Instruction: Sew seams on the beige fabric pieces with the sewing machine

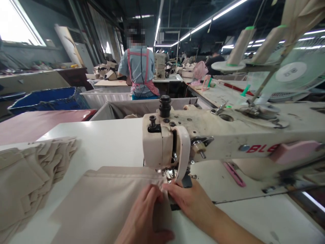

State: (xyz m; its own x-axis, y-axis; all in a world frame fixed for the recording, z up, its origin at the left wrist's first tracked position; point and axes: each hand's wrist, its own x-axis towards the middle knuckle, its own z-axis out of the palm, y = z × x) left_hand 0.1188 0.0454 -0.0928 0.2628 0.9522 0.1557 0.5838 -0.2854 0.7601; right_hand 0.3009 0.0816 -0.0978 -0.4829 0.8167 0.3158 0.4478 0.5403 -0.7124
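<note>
A beige fabric piece (109, 196) lies flat on the white table, with a stitched fold along its far edge. Its right end runs under the needle area of a cream sewing machine (159, 145). My left hand (144, 213) rests on the fabric just in front of the needle, fingers bent around a raised part of it, thumb lower down. Close to the presser foot (170, 174), my right hand (190, 196) pinches the fabric's right edge between thumb and fingers. The fingertips partly hide the edge there.
Stacked beige fabric pieces (27, 179) lie at the left. A pink thread snipper (235, 174) rests on the machine bed. Thread cones (240, 47) stand above the machine. Beyond the table are a grey-lined bin (116, 110), a blue bin (48, 101) and a seated person (138, 67).
</note>
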